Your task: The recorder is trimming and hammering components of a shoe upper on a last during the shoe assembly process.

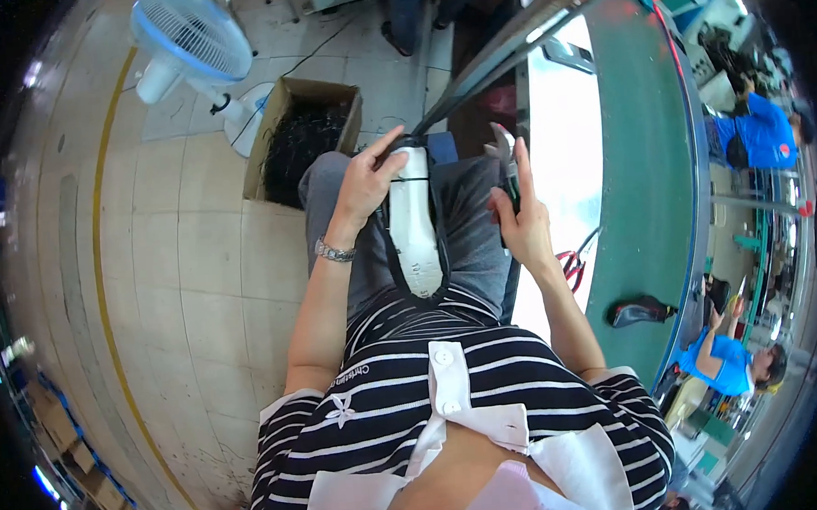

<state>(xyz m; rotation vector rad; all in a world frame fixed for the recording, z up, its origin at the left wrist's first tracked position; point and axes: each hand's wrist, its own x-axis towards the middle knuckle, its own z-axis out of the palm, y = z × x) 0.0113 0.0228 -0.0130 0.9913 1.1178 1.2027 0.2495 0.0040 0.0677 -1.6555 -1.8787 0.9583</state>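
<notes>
A person seen from above sits on a chair, wearing a black and white striped top and grey trousers. A shoe (413,223) lies sole-up along the lap, toe pointing away from the body, its pale sole facing the camera and ringed by a dark upper.

The left hand (366,179), with a metal wristwatch (334,251) on its wrist, rests on the far end of the shoe, fingers pressed down over the edge and the forefinger stretched out toward the toe. The toe itself is partly hidden beneath those fingers.

The right hand (520,215) is raised just to the right of the shoe, not touching it. It is closed around a pair of pliers (506,160), forefinger pointing up along the tool; the metal head sticks out above the fingers, and the handles are hidden inside the palm.

On the floor ahead to the left stands an open brown cardboard box (275,124) holding a dark tangle that cannot be made out. Beyond it is a white and pale blue floor fan (189,41). A yellow line (104,268) curves across the tiled floor.

To the right runs a long green conveyor belt (642,172), carrying one dark shoe (641,312). Red-handled scissors (573,264) lie on the bright white table beside it, partly cut off by the right forearm. Workers in blue shirts (763,135) sit on the belt's far side, small and distorted near the rim. The legs of another person at the top edge are cut off.
</notes>
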